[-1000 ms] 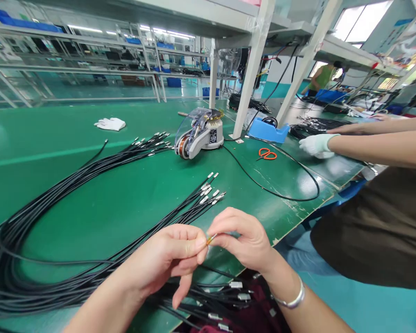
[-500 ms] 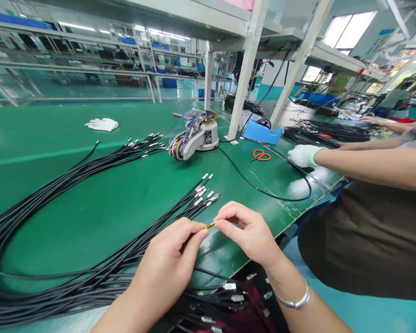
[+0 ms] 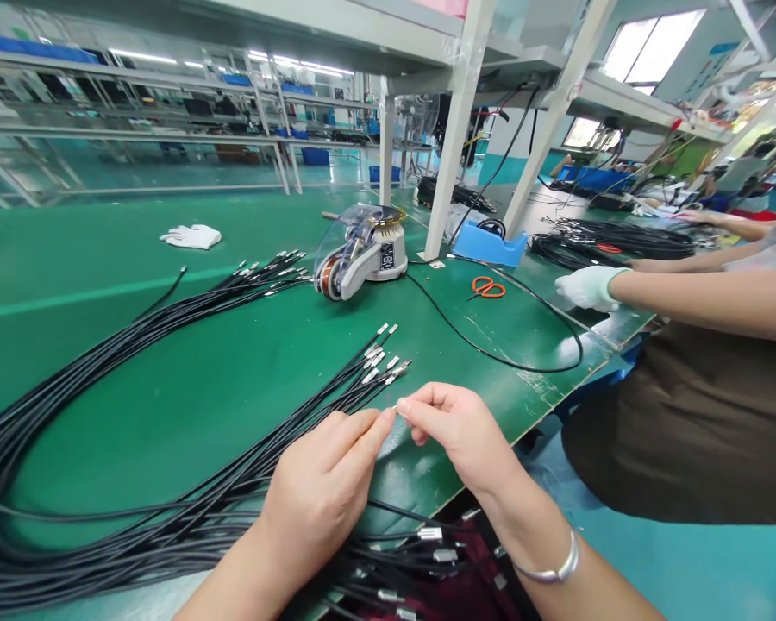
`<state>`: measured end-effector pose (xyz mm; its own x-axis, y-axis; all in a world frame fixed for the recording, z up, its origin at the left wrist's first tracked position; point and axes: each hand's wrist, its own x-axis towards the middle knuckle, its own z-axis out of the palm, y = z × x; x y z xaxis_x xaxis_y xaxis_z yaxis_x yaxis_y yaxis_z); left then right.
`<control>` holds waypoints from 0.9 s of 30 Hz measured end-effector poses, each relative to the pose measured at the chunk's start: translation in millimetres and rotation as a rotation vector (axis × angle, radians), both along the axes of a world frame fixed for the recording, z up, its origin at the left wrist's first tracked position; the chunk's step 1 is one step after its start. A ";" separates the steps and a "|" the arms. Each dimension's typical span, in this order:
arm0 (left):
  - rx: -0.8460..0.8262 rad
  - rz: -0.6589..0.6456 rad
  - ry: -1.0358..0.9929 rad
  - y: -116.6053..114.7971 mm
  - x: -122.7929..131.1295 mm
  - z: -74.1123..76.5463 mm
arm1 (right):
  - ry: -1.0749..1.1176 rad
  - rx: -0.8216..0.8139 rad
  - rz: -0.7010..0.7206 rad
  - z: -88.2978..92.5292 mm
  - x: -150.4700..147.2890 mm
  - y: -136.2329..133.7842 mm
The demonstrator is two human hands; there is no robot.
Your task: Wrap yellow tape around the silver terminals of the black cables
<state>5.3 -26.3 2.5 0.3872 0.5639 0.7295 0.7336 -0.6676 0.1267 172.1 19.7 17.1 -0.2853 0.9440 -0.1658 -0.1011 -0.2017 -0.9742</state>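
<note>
While your bare left hand [image 3: 327, 487] pinches thumb against forefinger, your bare right hand [image 3: 456, 427] meets it tip to tip, its own thumb and forefinger closed narrowly together. Between the two sets of fingertips you hold a tiny, slim, pale piece [image 3: 395, 409]; only a sliver shows, above the near edge of the glossy green tabletop [image 3: 168, 405], and your fingers hide the rest. A silver metal bangle [image 3: 553, 567] circles your right wrist.

Beyond your left hand, a long bundle of thin black cables [image 3: 90, 358] curves in a wide loop, its silvery metal ends [image 3: 373, 352] fanned out just past your knuckles. More such ends lie low by your lap. Farther back stand a pale grey tape machine [image 3: 372, 269] carrying a brown roll [image 3: 328, 280] and a bright blue plastic holder [image 3: 495, 248]; orange-handled scissors [image 3: 490, 289] lie near them. A white cloth glove [image 3: 192, 236] lies well to the left. At your right, a co-worker's white-gloved hand [image 3: 588, 288] reaches over the bench.
</note>
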 end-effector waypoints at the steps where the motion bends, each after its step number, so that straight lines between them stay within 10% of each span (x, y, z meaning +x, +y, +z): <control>1: -0.018 -0.009 -0.008 -0.3 0.0 1.4 | 0.019 -0.019 0.006 0.1 0.1 1.1; 7: -0.674 0.211 -0.466 -2.3 -10.5 32.3 | -0.006 0.010 0.003 0.1 5.7 5.2; 12: -1.148 0.201 -0.379 3.2 -23.1 46.2 | -0.131 0.068 0.013 -2.2 11.8 7.4; 27: -1.290 0.224 -0.204 -4.5 -47.5 52.4 | -0.239 0.129 0.058 -10.5 18.4 14.6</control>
